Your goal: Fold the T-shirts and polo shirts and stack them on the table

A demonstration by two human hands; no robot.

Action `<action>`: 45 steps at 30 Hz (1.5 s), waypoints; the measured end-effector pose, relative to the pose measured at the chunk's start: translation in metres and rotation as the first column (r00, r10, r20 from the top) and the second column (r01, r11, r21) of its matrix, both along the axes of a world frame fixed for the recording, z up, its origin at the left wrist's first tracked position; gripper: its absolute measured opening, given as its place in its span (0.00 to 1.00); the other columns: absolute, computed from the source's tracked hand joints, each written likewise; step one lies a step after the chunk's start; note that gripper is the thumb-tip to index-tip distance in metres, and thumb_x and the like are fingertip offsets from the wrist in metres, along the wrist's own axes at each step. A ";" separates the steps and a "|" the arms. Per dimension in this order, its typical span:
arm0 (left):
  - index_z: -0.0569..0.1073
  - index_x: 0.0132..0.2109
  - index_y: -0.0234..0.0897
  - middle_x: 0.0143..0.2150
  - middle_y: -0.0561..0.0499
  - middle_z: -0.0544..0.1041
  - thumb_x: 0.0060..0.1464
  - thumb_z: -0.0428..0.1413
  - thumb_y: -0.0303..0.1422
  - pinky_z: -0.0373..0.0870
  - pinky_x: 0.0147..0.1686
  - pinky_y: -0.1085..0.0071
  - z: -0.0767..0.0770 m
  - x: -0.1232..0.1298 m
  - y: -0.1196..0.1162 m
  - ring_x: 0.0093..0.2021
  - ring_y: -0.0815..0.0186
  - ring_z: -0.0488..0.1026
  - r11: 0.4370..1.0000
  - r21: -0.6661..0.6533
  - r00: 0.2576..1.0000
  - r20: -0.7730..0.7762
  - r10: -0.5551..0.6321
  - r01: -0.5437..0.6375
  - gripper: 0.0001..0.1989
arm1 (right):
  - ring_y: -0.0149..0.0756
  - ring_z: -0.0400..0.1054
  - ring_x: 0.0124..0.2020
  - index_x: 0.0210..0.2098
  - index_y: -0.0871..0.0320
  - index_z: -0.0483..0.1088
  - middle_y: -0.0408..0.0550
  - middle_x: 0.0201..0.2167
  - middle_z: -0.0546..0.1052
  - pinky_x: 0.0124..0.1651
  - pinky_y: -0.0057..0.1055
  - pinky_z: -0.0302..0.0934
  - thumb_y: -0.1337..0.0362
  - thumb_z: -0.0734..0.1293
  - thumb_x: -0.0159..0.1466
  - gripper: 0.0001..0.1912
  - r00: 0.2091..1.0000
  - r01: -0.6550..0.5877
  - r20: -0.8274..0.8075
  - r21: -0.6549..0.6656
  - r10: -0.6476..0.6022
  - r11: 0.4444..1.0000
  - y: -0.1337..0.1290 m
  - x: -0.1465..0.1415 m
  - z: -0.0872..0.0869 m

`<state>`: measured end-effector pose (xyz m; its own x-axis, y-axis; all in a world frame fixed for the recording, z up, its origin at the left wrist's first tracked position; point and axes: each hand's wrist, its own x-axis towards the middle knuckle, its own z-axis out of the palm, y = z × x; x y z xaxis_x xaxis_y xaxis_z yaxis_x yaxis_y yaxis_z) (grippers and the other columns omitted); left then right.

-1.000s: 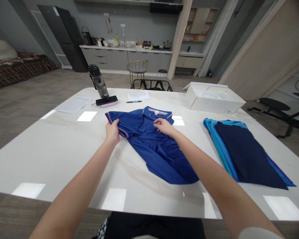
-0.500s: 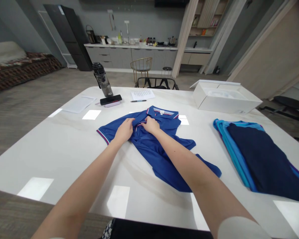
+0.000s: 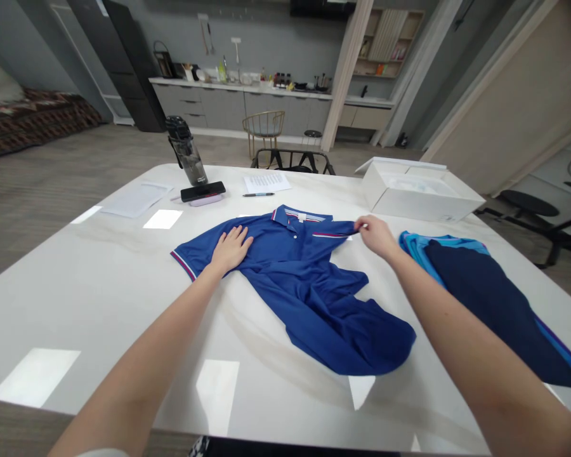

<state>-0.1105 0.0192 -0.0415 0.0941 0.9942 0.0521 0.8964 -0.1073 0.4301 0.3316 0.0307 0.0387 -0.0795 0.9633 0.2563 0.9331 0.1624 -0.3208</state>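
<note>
Royal-blue fabric polo shirt (image 3: 309,282) with red-and-white striped trim lies before you on the glossy white counter (image 3: 99,298), near its middle. Its collar (image 3: 302,216) points to the far side, away from you; the lower part, loosely creased, runs toward you and to your right. Your left hand (image 3: 231,251) lies palm down on the shirt near the sleeve on your left, its fingers slightly spread and holding nothing. Your right hand (image 3: 377,236) pinches the end of the other sleeve between its fingers and draws it out sideways; you cannot tell whether that sleeve end clears the counter. Just beyond your right wrist, the flat pile of bright-blue and dark-navy garments (image 3: 499,304) lies on your right, with an open white rectangular box (image 3: 419,200) behind it. Past the collar are a slim dark pen (image 3: 258,194) and a printed white paper sheet (image 3: 267,183). Farther left, a flat black phone (image 3: 203,192) sits just in front of a clear, black-lidded bottle (image 3: 186,150).
</note>
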 end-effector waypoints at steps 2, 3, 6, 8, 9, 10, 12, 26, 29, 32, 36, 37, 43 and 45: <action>0.63 0.71 0.42 0.76 0.44 0.56 0.68 0.43 0.49 0.40 0.74 0.51 -0.001 -0.001 0.000 0.77 0.55 0.48 1.000 0.004 0.999 -0.042 -0.003 0.003 0.31 | 0.44 0.72 0.44 0.35 0.57 0.77 0.55 0.42 0.78 0.51 0.35 0.62 0.75 0.58 0.59 0.17 0.984 0.157 0.091 0.002 -0.156 0.988 -0.007 0.057 0.003; 0.62 0.72 0.42 0.76 0.44 0.55 0.67 0.44 0.50 0.40 0.74 0.51 -0.002 -0.001 0.000 0.77 0.55 0.48 1.000 0.004 0.998 -0.059 -0.003 0.003 0.32 | 0.44 0.72 0.44 0.34 0.56 0.77 0.56 0.42 0.78 0.50 0.36 0.62 0.75 0.59 0.60 0.16 0.971 0.194 0.141 -0.009 -0.191 0.981 -0.011 0.080 0.003; 0.60 0.73 0.41 0.77 0.44 0.54 0.66 0.44 0.53 0.39 0.74 0.50 -0.003 -0.005 0.001 0.77 0.54 0.46 1.000 -0.007 0.996 -0.091 0.019 -0.020 0.35 | 0.46 0.73 0.45 0.33 0.56 0.79 0.59 0.44 0.78 0.47 0.39 0.62 0.75 0.59 0.61 0.16 0.935 0.260 0.267 -0.069 -0.233 0.963 -0.026 0.123 0.001; 0.60 0.73 0.39 0.77 0.42 0.53 0.65 0.45 0.54 0.39 0.73 0.48 -0.002 -0.008 0.001 0.77 0.52 0.46 0.998 -0.020 0.994 -0.093 0.061 -0.063 0.37 | 0.47 0.74 0.44 0.33 0.55 0.80 0.63 0.46 0.79 0.43 0.41 0.62 0.74 0.61 0.62 0.16 0.899 0.341 0.339 -0.151 -0.276 0.928 -0.036 0.134 0.000; 0.60 0.73 0.39 0.76 0.41 0.54 0.65 0.45 0.54 0.40 0.73 0.47 -0.001 -0.010 0.000 0.77 0.51 0.46 0.996 -0.026 0.992 -0.091 0.084 -0.087 0.37 | 0.48 0.75 0.44 0.34 0.55 0.81 0.65 0.46 0.79 0.42 0.42 0.61 0.74 0.63 0.61 0.15 0.878 0.391 0.378 -0.210 -0.294 0.896 -0.040 0.136 0.000; 0.60 0.72 0.38 0.76 0.40 0.55 0.64 0.46 0.54 0.41 0.73 0.45 0.001 -0.010 0.000 0.77 0.50 0.47 0.993 -0.025 0.990 -0.093 0.111 -0.113 0.37 | 0.49 0.75 0.43 0.34 0.55 0.82 0.66 0.46 0.79 0.41 0.43 0.62 0.74 0.65 0.61 0.14 0.859 0.430 0.418 -0.274 -0.296 0.860 -0.044 0.136 0.001; 0.62 0.71 0.34 0.75 0.35 0.57 0.63 0.49 0.53 0.42 0.72 0.43 0.004 -0.005 -0.002 0.76 0.45 0.50 0.988 0.012 0.981 -0.116 0.156 -0.155 0.38 | 0.53 0.76 0.45 0.34 0.55 0.83 0.66 0.47 0.79 0.42 0.44 0.64 0.75 0.67 0.59 0.14 0.833 0.457 0.488 -0.337 -0.262 0.823 -0.049 0.128 0.004; 0.58 0.73 0.32 0.76 0.36 0.52 0.67 0.40 0.52 0.41 0.73 0.46 0.005 0.095 0.066 0.77 0.49 0.46 0.997 -0.077 0.984 -0.178 -0.016 0.003 0.38 | 0.62 0.35 0.76 0.74 0.42 0.53 0.46 0.77 0.46 0.66 0.80 0.31 0.40 0.53 0.72 0.34 0.989 -0.050 0.101 -0.436 0.104 0.899 0.042 -0.082 -0.065; 0.58 0.73 0.29 0.76 0.36 0.53 0.67 0.37 0.53 0.41 0.73 0.48 0.002 0.098 0.083 0.77 0.50 0.46 0.999 -0.048 0.982 -0.187 -0.004 -0.005 0.40 | 0.64 0.31 0.76 0.75 0.38 0.48 0.42 0.78 0.42 0.64 0.82 0.28 0.34 0.49 0.70 0.38 0.987 -0.012 0.138 -0.450 0.083 0.893 0.062 -0.077 -0.073; 0.57 0.74 0.28 0.76 0.36 0.55 0.67 0.35 0.54 0.39 0.74 0.49 -0.001 0.105 0.103 0.77 0.50 0.47 0.999 -0.035 0.982 -0.188 0.012 -0.019 0.41 | 0.64 0.30 0.76 0.75 0.38 0.47 0.41 0.78 0.41 0.65 0.80 0.31 0.33 0.48 0.69 0.39 0.986 0.019 0.157 -0.442 0.057 0.897 0.082 -0.071 -0.077; 0.57 0.74 0.28 0.75 0.37 0.57 0.67 0.35 0.53 0.38 0.74 0.49 -0.002 0.117 0.133 0.77 0.50 0.46 0.998 -0.041 0.982 -0.189 0.028 -0.036 0.41 | 0.64 0.28 0.76 0.76 0.40 0.46 0.41 0.78 0.41 0.67 0.78 0.31 0.33 0.46 0.70 0.40 0.986 0.046 0.165 -0.421 0.026 0.906 0.106 -0.066 -0.080; 0.57 0.74 0.27 0.75 0.37 0.56 0.67 0.35 0.52 0.38 0.74 0.49 -0.002 0.119 0.140 0.77 0.50 0.45 0.998 -0.046 0.982 -0.187 0.029 -0.038 0.40 | 0.63 0.28 0.76 0.76 0.41 0.47 0.41 0.78 0.41 0.68 0.77 0.31 0.33 0.46 0.70 0.41 0.986 0.048 0.163 -0.414 0.022 0.909 0.112 -0.065 -0.081; 0.55 0.74 0.22 0.76 0.35 0.53 0.68 0.35 0.48 0.35 0.75 0.49 0.003 0.128 0.153 0.78 0.51 0.42 0.998 -0.051 0.980 -0.195 0.026 -0.037 0.39 | 0.64 0.29 0.76 0.76 0.45 0.47 0.44 0.78 0.39 0.68 0.76 0.28 0.36 0.46 0.71 0.40 0.986 0.088 0.165 -0.399 -0.023 0.913 0.131 -0.072 -0.075; 0.56 0.73 0.21 0.76 0.33 0.53 0.69 0.35 0.47 0.36 0.74 0.47 0.005 0.131 0.140 0.77 0.49 0.44 0.998 -0.061 0.981 -0.193 0.023 -0.036 0.38 | 0.63 0.31 0.76 0.76 0.46 0.49 0.45 0.78 0.40 0.67 0.77 0.26 0.39 0.46 0.73 0.38 0.983 0.095 0.180 -0.369 -0.029 0.925 0.121 -0.079 -0.072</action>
